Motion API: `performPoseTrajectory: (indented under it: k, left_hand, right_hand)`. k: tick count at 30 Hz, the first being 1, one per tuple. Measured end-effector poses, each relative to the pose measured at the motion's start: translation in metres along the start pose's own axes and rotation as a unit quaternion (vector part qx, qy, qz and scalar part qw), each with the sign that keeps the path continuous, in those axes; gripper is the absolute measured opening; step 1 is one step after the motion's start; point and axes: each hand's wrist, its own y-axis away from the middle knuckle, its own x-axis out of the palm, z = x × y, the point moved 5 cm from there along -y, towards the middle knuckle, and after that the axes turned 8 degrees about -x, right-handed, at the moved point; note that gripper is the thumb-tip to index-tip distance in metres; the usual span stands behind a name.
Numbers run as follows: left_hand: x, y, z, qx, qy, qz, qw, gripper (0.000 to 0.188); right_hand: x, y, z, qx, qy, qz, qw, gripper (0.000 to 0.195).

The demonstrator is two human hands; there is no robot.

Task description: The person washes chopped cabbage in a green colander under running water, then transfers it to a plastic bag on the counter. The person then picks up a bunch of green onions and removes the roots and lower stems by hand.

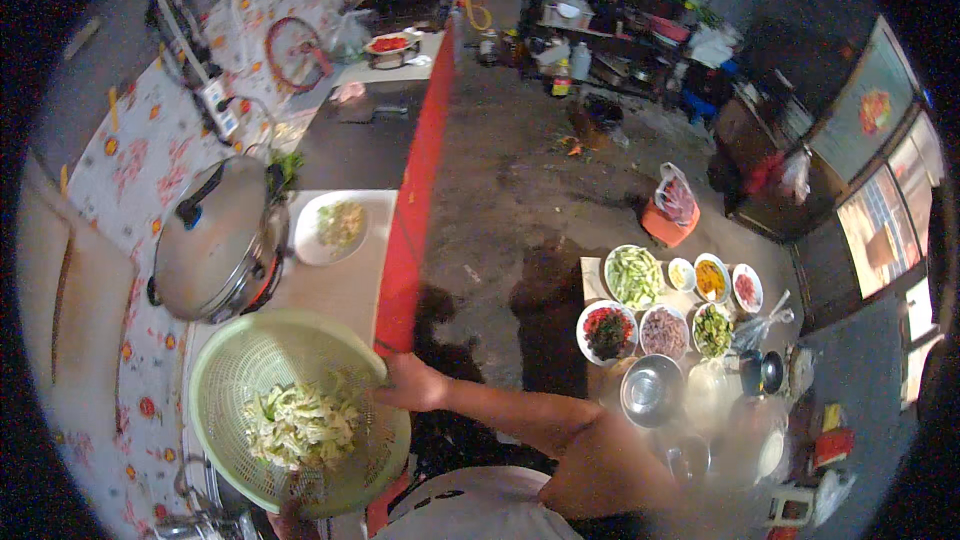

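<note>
A light green plastic colander basket [206, 397] is held between my two hands at the counter's near end. Chopped pale leafy vegetables, which look like cabbage [300, 424], lie heaped in its bottom. My right hand [412, 382] grips the rim on the right side, its thumb over the edge. Low in the picture, my left hand [289, 517] is at the near rim, in shadow and partly cut off. Just beyond the basket stands a wide electric pan with a glass lid [217, 240]. To its right is a white bowl [307, 236] with chopped food in it.
A red-edged counter [397, 270] runs away from me. A power strip [219, 109] hangs at the wall. On the right, a low table [592, 270] carries several filled bowls and a steel bowl [651, 390]. An orange stool [671, 225] holds a plastic bag.
</note>
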Motion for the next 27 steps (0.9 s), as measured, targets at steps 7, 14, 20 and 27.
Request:
performPoseTrajectory:
  k: [7,14,20,27]
  left_hand:
    - [0.163,-0.025,0.007,-0.018,-0.073,0.19,0.979,0.031]
    - [0.307,-0.052,0.036,-0.043,-0.15,0.257,0.954,0.042]
    - [0.405,-0.03,0.062,-0.07,-0.139,0.316,0.936,0.051]
    - [0.457,-0.076,0.093,-0.099,-0.168,0.321,0.927,0.053]
  right_hand:
    - [-0.116,0.067,-0.042,0.081,-0.097,-0.213,0.969,0.029]
    - [-0.166,0.13,-0.082,0.083,-0.386,-0.442,0.805,0.034]
    - [-0.232,0.234,-0.16,0.183,-0.154,-0.629,0.74,0.032]
    - [-0.253,0.505,-0.283,0.346,-0.013,-0.786,0.513,0.022]
